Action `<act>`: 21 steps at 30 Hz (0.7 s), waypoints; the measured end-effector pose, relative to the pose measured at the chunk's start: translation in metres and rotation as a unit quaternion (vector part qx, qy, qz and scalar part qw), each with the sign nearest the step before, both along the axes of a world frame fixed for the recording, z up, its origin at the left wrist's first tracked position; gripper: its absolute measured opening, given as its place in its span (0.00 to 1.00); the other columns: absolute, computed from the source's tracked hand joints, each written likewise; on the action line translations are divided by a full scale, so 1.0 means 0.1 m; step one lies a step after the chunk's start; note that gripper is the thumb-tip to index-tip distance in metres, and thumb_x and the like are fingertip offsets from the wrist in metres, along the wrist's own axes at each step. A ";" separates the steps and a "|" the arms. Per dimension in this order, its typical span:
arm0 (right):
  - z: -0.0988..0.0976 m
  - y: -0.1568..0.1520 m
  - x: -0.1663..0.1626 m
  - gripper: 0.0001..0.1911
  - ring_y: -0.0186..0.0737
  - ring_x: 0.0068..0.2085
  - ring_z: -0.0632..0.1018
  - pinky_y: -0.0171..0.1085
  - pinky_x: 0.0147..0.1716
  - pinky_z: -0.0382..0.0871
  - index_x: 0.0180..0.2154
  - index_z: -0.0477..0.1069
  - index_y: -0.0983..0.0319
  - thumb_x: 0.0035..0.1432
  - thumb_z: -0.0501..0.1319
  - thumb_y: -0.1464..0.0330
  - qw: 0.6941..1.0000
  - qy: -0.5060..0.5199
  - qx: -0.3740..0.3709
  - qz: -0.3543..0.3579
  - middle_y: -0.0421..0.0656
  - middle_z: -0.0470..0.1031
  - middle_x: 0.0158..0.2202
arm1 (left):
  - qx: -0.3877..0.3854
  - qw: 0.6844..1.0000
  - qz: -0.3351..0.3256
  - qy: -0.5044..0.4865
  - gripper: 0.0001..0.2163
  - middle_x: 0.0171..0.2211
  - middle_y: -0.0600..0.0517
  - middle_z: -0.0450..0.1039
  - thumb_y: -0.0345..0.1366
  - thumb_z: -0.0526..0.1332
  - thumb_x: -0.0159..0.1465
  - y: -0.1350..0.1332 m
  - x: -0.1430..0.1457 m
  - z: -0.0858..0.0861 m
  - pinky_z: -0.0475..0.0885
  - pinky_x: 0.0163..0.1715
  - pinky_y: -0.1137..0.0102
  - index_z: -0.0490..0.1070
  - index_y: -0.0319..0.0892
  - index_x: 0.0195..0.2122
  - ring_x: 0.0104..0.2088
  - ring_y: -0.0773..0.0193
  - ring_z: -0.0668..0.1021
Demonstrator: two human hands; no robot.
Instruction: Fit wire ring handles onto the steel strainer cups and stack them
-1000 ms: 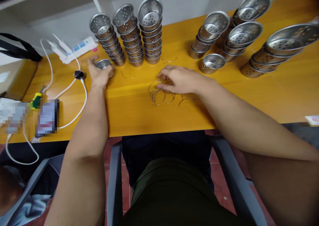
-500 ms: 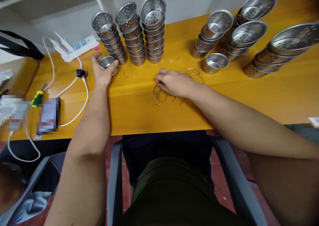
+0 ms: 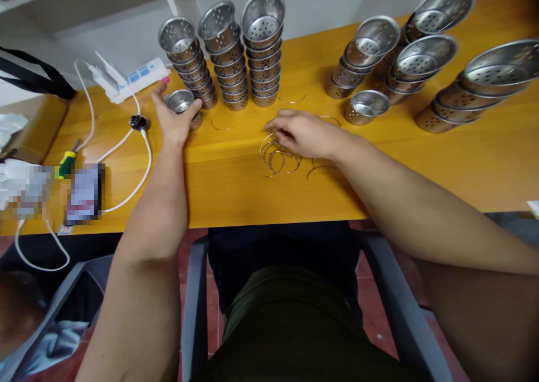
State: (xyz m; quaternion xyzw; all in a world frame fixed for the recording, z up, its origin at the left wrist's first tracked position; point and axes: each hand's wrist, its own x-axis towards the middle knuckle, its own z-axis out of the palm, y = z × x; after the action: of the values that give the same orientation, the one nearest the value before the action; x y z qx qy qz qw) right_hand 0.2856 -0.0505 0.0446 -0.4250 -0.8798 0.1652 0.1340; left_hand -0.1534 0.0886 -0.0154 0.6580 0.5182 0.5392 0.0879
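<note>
At the left of the desk, my left hand point(image 3: 174, 121) is curved around a small perforated metal cup point(image 3: 180, 100), thumb on its right side and fingers on its left. The cup stands upright beside a stack of similar cups point(image 3: 179, 33). My right hand point(image 3: 301, 132) hovers with bent fingers just over a loose pile of thin wire rings point(image 3: 275, 160). Its fingertips are bunched at the pile's upper edge, and whether a wire is between them is hidden. Single curved wires point(image 3: 221, 128) lie nearby.
More cup stacks rise behind, one of them the tall middle stack point(image 3: 219, 28), and at the right point(image 3: 475, 90). A lone cup point(image 3: 367, 107) stands right of my right hand. At the left are a power strip point(image 3: 138, 78), white cables, a screwdriver point(image 3: 66, 166) and a blurred phone point(image 3: 85, 194).
My right hand has lifted slightly up and back from the wire rings, uncovering more of them. My left hand stays around the cup. The view has shifted slightly.
</note>
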 end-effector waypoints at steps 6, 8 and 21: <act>0.07 0.00 0.10 0.16 0.63 0.60 0.87 0.56 0.67 0.83 0.60 0.88 0.57 0.82 0.62 0.69 0.999 0.025 -0.011 -0.027 0.57 0.89 0.61 | 0.169 0.985 0.032 0.010 0.65 0.73 0.43 0.78 0.95 0.78 0.51 -0.19 0.25 0.29 0.73 0.85 0.39 0.60 0.56 0.74 0.72 0.44 0.82; 0.10 -0.01 0.11 0.14 0.62 0.56 0.87 0.56 0.62 0.85 0.60 0.88 0.57 0.84 0.64 0.64 0.997 0.062 -0.027 -0.047 0.55 0.90 0.57 | 0.206 0.978 -0.008 0.015 0.60 0.72 0.45 0.76 0.90 0.80 0.58 -0.35 0.44 0.43 0.77 0.82 0.41 0.58 0.60 0.75 0.72 0.44 0.83; 0.01 -0.04 -0.01 0.42 0.62 0.46 0.88 0.58 0.50 0.91 0.67 0.87 0.50 0.88 0.57 0.25 0.949 0.265 0.052 -0.162 0.50 0.86 0.44 | 0.075 0.979 -0.184 0.039 0.57 0.74 0.45 0.76 0.80 0.89 0.58 -0.96 1.37 0.28 0.87 0.78 0.40 0.62 0.65 0.77 0.72 0.38 0.89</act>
State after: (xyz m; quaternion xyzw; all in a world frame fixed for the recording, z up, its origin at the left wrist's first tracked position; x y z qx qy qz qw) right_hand 0.2844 -0.0542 0.0456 -0.4954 -0.7392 0.2018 0.4092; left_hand -0.0161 -0.0074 0.0127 0.7675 0.3490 0.5251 0.1159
